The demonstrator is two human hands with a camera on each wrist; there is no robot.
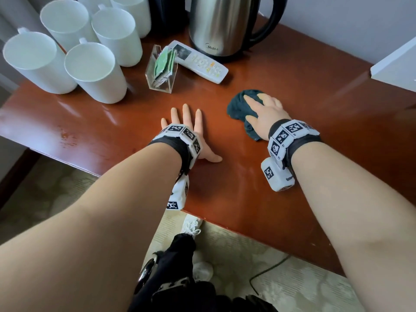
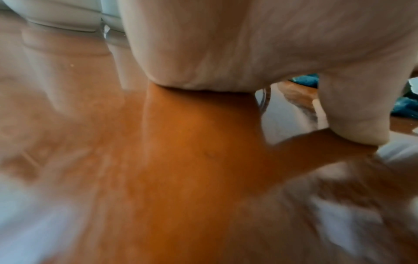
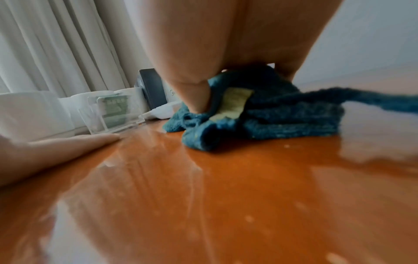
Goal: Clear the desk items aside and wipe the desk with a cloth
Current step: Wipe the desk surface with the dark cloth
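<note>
My left hand (image 1: pixel 186 124) lies flat on the red-brown desk (image 1: pixel 236 188), fingers spread and holding nothing. In the left wrist view its palm (image 2: pixel 226 53) and thumb rest on the wood. To its right, my right hand (image 1: pixel 266 112) presses down on a bunched dark teal cloth (image 1: pixel 236 108), with the fingers laid over the top. In the right wrist view the cloth (image 3: pixel 282 121) sits crumpled under the palm with a pale label showing, and the thumb pushes into its left side. My left hand (image 3: pixel 56 151) shows at that view's left edge.
Several white mugs (image 1: pixel 94 70) stand at the back left. A clear holder of tea bags (image 1: pixel 162 68), a white remote (image 1: pixel 202 63) and a steel kettle (image 1: pixel 222 25) sit behind the hands. A white box (image 1: pixel 396 68) is at the right edge. A wet smear (image 1: pixel 67 136) marks the left front.
</note>
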